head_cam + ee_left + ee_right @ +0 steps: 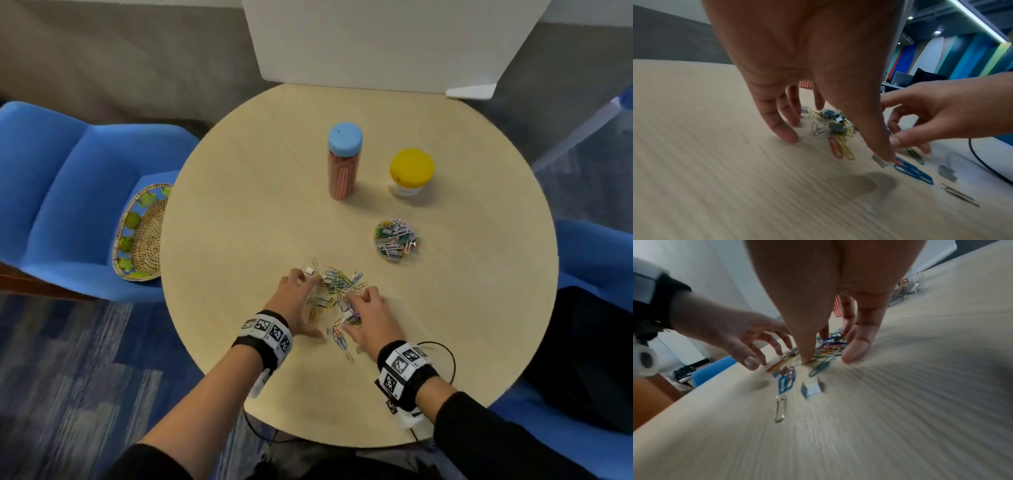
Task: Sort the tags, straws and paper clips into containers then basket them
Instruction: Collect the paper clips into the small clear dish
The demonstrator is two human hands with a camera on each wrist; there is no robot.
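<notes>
Paper clips (337, 298), many-coloured, lie heaped near the lower middle of the round table (239, 240). Left hand (295, 301) and right hand (371, 317) flank the heap, fingers spread and gripping nothing, fingertips on the table. Further up right, a clear container (397, 240) holds more clips. Beyond stand a blue-lidded jar (343, 161) of straws and a yellow-lidded jar (410, 173). A woven basket (142, 233) rests on the blue chair at left.
</notes>
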